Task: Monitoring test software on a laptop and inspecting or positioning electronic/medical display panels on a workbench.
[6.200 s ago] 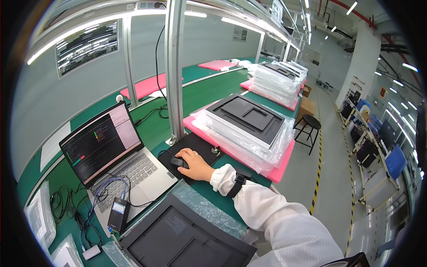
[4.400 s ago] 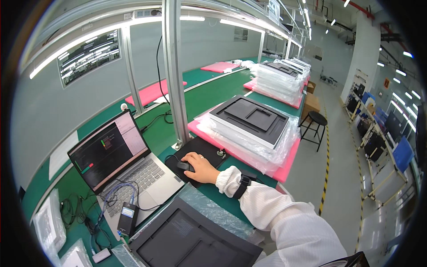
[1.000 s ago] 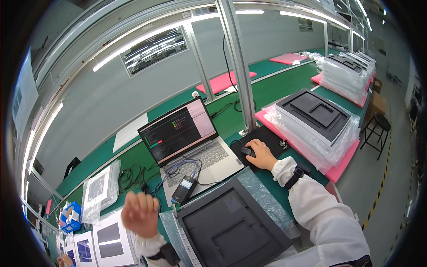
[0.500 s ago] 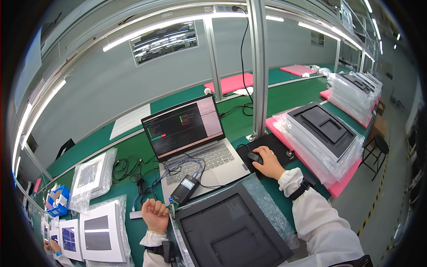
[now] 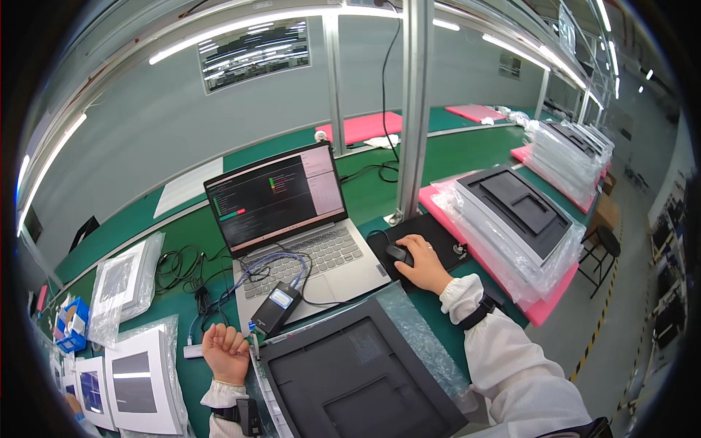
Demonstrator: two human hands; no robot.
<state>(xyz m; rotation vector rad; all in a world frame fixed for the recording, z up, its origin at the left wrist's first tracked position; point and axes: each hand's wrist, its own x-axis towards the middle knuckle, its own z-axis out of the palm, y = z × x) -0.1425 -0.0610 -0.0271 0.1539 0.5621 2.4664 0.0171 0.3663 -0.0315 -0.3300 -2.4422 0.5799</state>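
Observation:
My right hand (image 5: 426, 266) rests over a black computer mouse (image 5: 399, 253) on a dark mouse pad (image 5: 429, 238), with fingers curved round it. At the left edge of a dark grey framed panel (image 5: 350, 379), my left hand (image 5: 225, 354) is closed with curled fingers; whatever it may hold is hidden. A small plug with a blue end (image 5: 254, 342) sits beside that hand at the panel's edge. Behind the panel stands an open laptop (image 5: 281, 201), its screen lit. A black adapter box (image 5: 275, 308) with a cable lies on the laptop's front left part.
Stacked panels in plastic wrap (image 5: 522, 219) lie on pink foam (image 5: 544, 310) at right, near a metal post (image 5: 413, 109). Tangled black cables (image 5: 182, 270), white-framed panels (image 5: 142, 379) and a blue bin (image 5: 71, 325) occupy the left. Another person's hand (image 5: 73, 404) shows at lower left.
The whole view has shifted, so the laptop, panel and both hands appear farther left. My right hand stays on the mouse, and my left hand remains curled beside the panel.

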